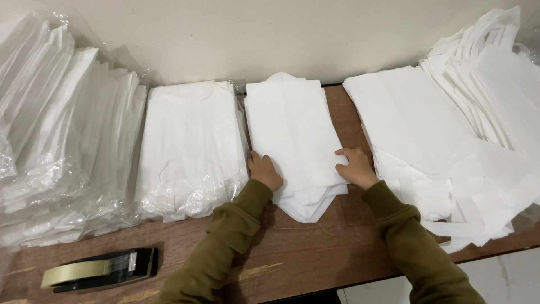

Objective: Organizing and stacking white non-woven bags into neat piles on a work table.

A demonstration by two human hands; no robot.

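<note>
A stack of folded white fabric bags (292, 135) lies in the middle of the brown wooden table (304, 253), reaching back to the wall. My left hand (264, 170) presses against its left edge near the front. At the opposite edge, my right hand (355, 166) rests with the fingers curled onto the top sheet. Both hands squeeze the stack between them. Olive green sleeves cover both arms.
A plastic-wrapped pack of white bags (188, 146) lies just left of the stack, and more wrapped packs (56, 129) pile at the far left. Loose white bags (450, 129) spread over the right side. A black tape dispenser (101, 269) sits at the front left.
</note>
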